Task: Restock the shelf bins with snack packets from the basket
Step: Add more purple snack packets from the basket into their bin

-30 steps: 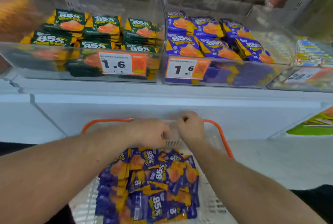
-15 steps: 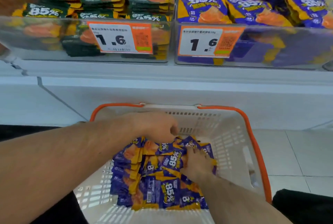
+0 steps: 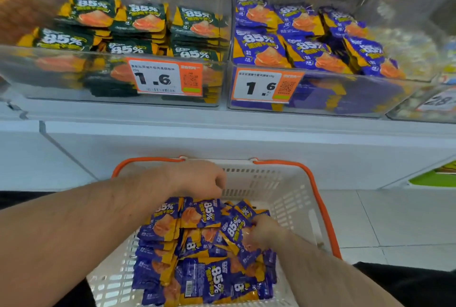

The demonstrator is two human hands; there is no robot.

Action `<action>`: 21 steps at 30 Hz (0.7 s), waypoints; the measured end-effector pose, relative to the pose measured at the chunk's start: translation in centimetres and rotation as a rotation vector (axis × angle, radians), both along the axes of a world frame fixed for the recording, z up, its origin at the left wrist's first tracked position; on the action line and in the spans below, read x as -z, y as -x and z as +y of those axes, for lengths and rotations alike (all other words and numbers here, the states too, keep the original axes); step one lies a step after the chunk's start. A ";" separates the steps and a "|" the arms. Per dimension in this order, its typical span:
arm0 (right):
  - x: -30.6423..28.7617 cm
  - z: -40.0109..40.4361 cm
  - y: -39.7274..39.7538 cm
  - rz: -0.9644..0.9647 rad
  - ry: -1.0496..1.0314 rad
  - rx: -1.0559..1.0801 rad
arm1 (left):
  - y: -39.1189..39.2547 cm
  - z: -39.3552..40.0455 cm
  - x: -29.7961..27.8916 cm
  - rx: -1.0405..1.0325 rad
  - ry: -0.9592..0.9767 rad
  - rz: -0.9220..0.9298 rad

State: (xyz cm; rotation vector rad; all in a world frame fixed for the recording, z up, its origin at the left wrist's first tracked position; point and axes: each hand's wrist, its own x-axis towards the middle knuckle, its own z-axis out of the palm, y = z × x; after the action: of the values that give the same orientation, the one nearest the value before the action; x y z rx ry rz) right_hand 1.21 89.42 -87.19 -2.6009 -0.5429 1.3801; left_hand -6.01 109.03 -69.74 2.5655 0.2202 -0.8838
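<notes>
A white basket [image 3: 293, 198] with an orange rim sits low in front of me, holding a heap of purple-and-yellow snack packets [image 3: 197, 252]. My left hand [image 3: 199, 178] hovers over the far end of the heap with its fingers curled under; what they hold, if anything, is hidden. My right hand [image 3: 261, 231] reaches into the heap and pinches a purple packet [image 3: 234, 227]. On the shelf above, a clear bin [image 3: 320, 94] holds matching purple packets [image 3: 296, 40].
To the left of the purple bin, another clear bin [image 3: 74, 79] holds green packets [image 3: 138, 28]. Price tags reading 1.6 hang on both bin fronts. A white shelf ledge [image 3: 222, 124] runs below the bins. Pale floor tiles [image 3: 394, 220] lie right of the basket.
My right hand came off the basket's far rim and dropped into the packets, where it now pinches one. My left hand stayed near the far end of the heap. The view tilted back upward.
</notes>
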 end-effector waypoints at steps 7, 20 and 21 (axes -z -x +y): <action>-11.4 2.6 -3.9 0.055 -0.167 -0.057 | 1.1 2.1 0.1 -0.068 -0.062 0.025; -22.7 1.5 -5.4 0.500 -0.775 0.276 | 1.2 3.0 -6.1 -0.528 0.768 -0.142; -23.0 1.7 -5.2 0.479 -0.797 0.281 | 1.1 2.7 -6.9 -0.521 0.796 -0.149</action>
State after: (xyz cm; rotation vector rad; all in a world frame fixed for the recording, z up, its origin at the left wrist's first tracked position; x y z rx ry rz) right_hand 6.37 91.16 -64.22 -1.5875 -0.4881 1.2734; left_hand -7.12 111.74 -62.84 1.7007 0.3782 -0.4442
